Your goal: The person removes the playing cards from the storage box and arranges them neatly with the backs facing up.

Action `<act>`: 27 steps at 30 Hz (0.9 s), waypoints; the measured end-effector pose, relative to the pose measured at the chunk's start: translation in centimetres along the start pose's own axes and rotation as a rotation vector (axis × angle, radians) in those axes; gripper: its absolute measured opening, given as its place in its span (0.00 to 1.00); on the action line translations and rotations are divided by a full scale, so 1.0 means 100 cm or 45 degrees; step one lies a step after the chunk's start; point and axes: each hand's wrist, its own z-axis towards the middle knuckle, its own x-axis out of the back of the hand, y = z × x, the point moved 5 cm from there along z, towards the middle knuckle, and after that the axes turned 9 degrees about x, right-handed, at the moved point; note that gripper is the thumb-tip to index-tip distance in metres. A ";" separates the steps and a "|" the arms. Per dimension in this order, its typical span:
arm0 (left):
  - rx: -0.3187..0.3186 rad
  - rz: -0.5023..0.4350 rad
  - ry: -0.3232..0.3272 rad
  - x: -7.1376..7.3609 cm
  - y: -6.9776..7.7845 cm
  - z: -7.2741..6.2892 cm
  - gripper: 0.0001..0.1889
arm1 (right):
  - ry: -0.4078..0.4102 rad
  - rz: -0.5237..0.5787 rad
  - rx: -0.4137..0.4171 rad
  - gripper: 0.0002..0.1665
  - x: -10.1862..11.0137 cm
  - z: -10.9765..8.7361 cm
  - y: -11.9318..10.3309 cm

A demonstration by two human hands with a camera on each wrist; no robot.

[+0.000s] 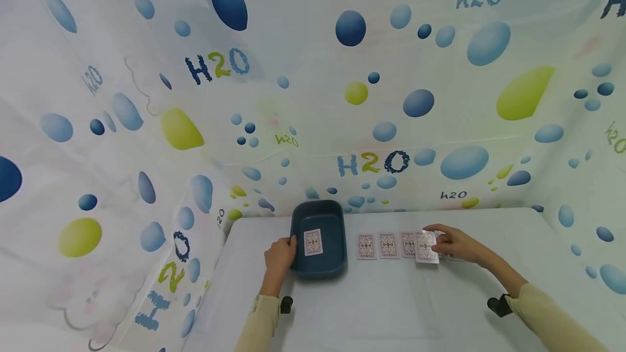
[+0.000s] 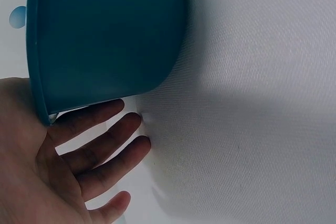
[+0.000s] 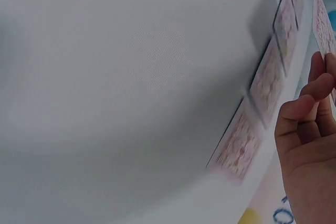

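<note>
My left hand (image 1: 280,257) grips the left rim of a dark teal plastic tray (image 1: 338,268). In the left wrist view, the fingers (image 2: 113,163) spread along the tray's outer wall, and the thumb is hidden. A patterned playing card (image 1: 313,242) lies face down inside the tray. Over to the right, my right hand (image 1: 457,244) pinches another face-down card (image 1: 427,247) between thumb and fingers. That held card (image 3: 323,19) is raised above the row in the right wrist view. It overlaps a card (image 1: 408,244) on the table in the head view.
Two more face-down cards, one (image 1: 366,247) nearest the tray and one (image 1: 389,246) beside it, lie in the row on the white-covered table (image 1: 376,308). Further cards (image 3: 239,148) continue the row under my right hand. A printed curtain (image 1: 313,96) rises behind the table.
</note>
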 end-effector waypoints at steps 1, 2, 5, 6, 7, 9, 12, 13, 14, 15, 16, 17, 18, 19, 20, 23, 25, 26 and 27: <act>0.000 -0.001 -0.003 0.000 0.000 0.000 0.24 | 0.005 -0.008 0.001 0.33 0.004 -0.003 0.002; -0.001 -0.002 -0.004 0.000 0.000 0.000 0.24 | 0.014 -0.018 0.004 0.33 0.008 -0.007 0.004; -0.002 -0.001 -0.002 0.000 -0.001 0.000 0.24 | 0.047 -0.062 -0.011 0.33 0.023 -0.018 0.011; -0.002 -0.001 0.000 0.000 -0.001 0.000 0.24 | 0.059 -0.082 -0.024 0.33 0.027 -0.022 0.013; -0.004 0.000 0.003 0.000 -0.001 0.000 0.24 | 0.076 -0.093 -0.051 0.33 0.032 -0.026 0.016; -0.012 -0.002 0.012 0.000 -0.001 0.000 0.24 | 0.097 -0.119 -0.084 0.33 0.041 -0.035 0.022; -0.022 -0.004 0.022 0.000 -0.001 0.000 0.24 | 0.111 -0.133 -0.139 0.33 0.052 -0.047 0.030; -0.024 -0.003 0.024 0.000 -0.001 0.000 0.24 | 0.110 -0.131 -0.154 0.33 0.054 -0.051 0.033; -0.026 -0.002 0.026 0.000 -0.001 0.000 0.23 | 0.103 -0.132 -0.166 0.34 0.056 -0.055 0.035; -0.026 -0.001 0.026 -0.001 -0.002 0.001 0.23 | 0.098 -0.126 -0.184 0.34 0.058 -0.058 0.038; -0.025 0.000 0.025 -0.001 -0.002 0.001 0.23 | 0.090 -0.122 -0.201 0.34 0.060 -0.061 0.040; -0.025 0.000 0.024 -0.002 -0.002 0.001 0.23 | 0.081 -0.119 -0.217 0.34 0.061 -0.064 0.042; -0.025 0.002 0.022 -0.002 -0.002 0.001 0.24 | 0.072 -0.118 -0.232 0.35 0.063 -0.066 0.043; -0.024 0.002 0.019 -0.002 -0.002 0.001 0.23 | 0.063 -0.119 -0.241 0.35 0.064 -0.068 0.044; -0.024 0.002 0.017 -0.003 -0.002 0.001 0.24 | 0.053 -0.122 -0.249 0.35 0.066 -0.070 0.045; -0.022 0.001 0.018 -0.003 -0.002 0.002 0.24 | 0.034 -0.135 -0.266 0.34 0.070 -0.072 0.045; -0.023 0.000 0.021 -0.003 -0.002 0.002 0.24 | 0.022 -0.145 -0.273 0.34 0.072 -0.072 0.045; -0.023 -0.001 0.021 -0.003 -0.002 0.002 0.24 | 0.019 -0.150 -0.278 0.34 0.073 -0.073 0.046; -0.024 -0.003 0.020 -0.003 -0.001 0.002 0.24 | 0.016 -0.153 -0.282 0.34 0.074 -0.073 0.046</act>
